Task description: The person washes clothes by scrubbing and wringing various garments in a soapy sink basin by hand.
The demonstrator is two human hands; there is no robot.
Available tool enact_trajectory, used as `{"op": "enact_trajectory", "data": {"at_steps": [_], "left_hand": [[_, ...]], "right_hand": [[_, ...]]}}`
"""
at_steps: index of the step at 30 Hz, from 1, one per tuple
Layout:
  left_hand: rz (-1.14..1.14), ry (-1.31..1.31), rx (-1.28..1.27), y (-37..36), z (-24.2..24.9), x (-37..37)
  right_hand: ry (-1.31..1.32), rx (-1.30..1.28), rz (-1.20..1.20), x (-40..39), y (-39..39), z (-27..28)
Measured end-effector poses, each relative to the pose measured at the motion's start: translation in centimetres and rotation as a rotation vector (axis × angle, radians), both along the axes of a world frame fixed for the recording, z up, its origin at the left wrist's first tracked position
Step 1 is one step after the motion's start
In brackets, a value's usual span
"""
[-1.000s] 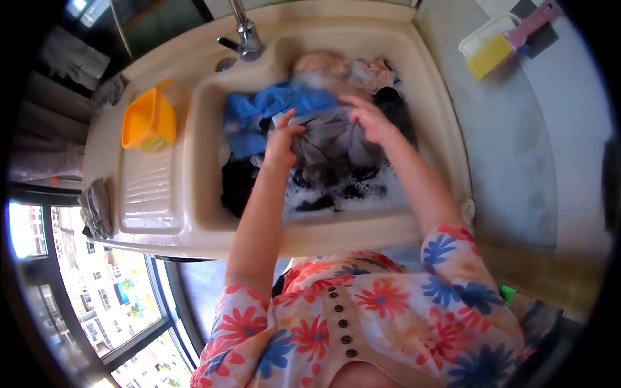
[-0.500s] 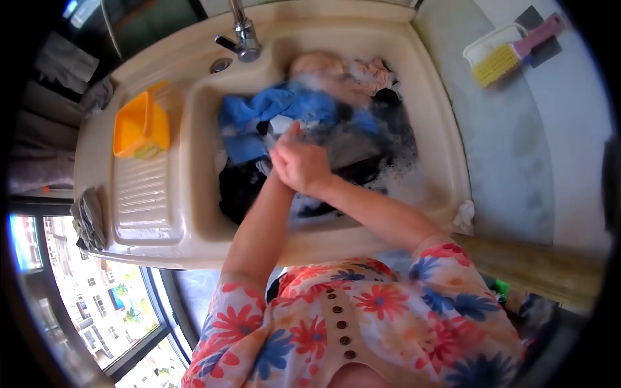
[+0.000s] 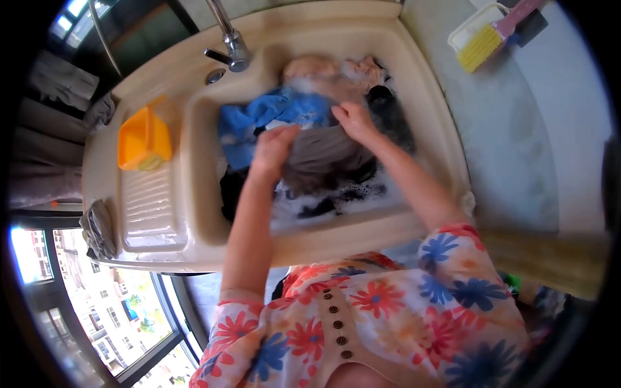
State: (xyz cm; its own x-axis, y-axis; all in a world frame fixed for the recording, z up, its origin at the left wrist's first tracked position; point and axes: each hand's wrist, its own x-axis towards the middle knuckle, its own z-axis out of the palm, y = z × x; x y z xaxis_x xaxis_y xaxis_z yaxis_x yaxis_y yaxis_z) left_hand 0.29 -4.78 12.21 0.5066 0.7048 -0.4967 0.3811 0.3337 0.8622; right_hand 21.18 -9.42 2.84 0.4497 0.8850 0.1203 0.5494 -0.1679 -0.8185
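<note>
Between my two hands hangs a grey-brown garment [image 3: 325, 155], spread out over the soapy water in the sink basin [image 3: 424, 77]. My left hand [image 3: 276, 147] is closed on its left upper edge. At the right upper corner, my right hand [image 3: 357, 123] pinches the same cloth with fingers closed. Wet blue cloth [image 3: 275, 107] lies just beyond my left hand. Pinkish-beige cloth [image 3: 314, 68] is heaped at the basin's far side. Dark clothes [image 3: 231, 191] show at the left under the suds, and the garment's lower part is blurred.
A chrome faucet [image 3: 231, 52] stands at the back edge. On the ribbed drainboard [image 3: 153, 213] to the left sits a yellow plastic container [image 3: 143, 139]. A grey rag [image 3: 97, 229] hangs over the left front corner. At the upper right lies a yellow-bristled brush [image 3: 482, 48].
My hands were clasped together above the basin; now they are apart, with the grey-brown garment stretched between them. The right hand moved right and away from me. The view has shifted slightly.
</note>
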Motion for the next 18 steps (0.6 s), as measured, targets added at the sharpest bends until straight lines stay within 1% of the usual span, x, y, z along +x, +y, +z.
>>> {"op": "enact_trajectory", "data": {"at_steps": [1, 2, 3, 4, 5, 6, 8, 9, 10, 11, 13, 14, 16, 17, 18], "left_hand": [[-0.099, 0.240, 0.136, 1.7, -0.5, -1.3], [-0.237, 0.286, 0.278, 2.4, -0.9, -2.1], [-0.265, 0.209, 0.454, 2.1, -1.7, -1.9], [-0.292, 0.129, 0.625, 0.5, -0.4, -0.6], [-0.320, 0.160, 0.701, -0.4, -0.9, 0.6], [-0.345, 0.192, 0.779, -1.3, -1.4, 1.8], [-0.240, 0.147, 0.628, -0.7, -3.1, 1.9], [-0.189, 0.124, 0.553, -0.1, -3.6, 1.8], [-0.048, -0.106, 0.279, 0.3, -3.1, 1.2], [0.002, -0.174, 0.255, 0.3, -2.4, 0.9], [0.108, -0.319, 0.214, 0.5, -1.1, 0.5], [0.183, -0.365, 0.139, 0.8, -1.1, 0.1], [0.320, -0.583, -0.071, 2.0, -2.1, -0.9], [0.392, -0.695, -0.175, 2.6, -2.8, -1.4], [0.396, -0.775, -0.264, 3.1, -3.4, -1.8]], "right_hand": [[0.146, -0.026, 0.073, 0.6, -0.2, 1.3], [0.301, -0.047, 0.143, 0.7, -0.3, 3.0], [0.310, -0.131, 0.233, 0.2, -0.2, 4.6], [0.318, -0.217, 0.325, -1.0, 0.2, 6.9], [0.321, -0.305, 0.419, -1.9, 0.5, 8.6], [0.388, -0.162, 0.482, -2.4, 0.6, 9.5], [0.504, 0.124, 0.606, -2.7, 0.6, 10.8], [0.437, 0.003, 0.685, -2.0, 0.3, 9.4], [0.377, -0.122, 0.760, -1.1, -0.3, 6.5], [0.320, -0.245, 0.835, -0.9, -0.7, 4.5], [-0.154, -0.618, 0.732, -2.9, -2.6, 3.8], [-0.210, -0.682, 0.674, -2.8, -2.5, 4.0], [-0.320, -0.815, 0.562, -2.3, -2.3, 4.8], [-0.323, -0.786, 0.606, -1.0, -2.3, 5.6], [-0.102, -0.700, 0.601, 0.8, -2.4, 5.0]]}}
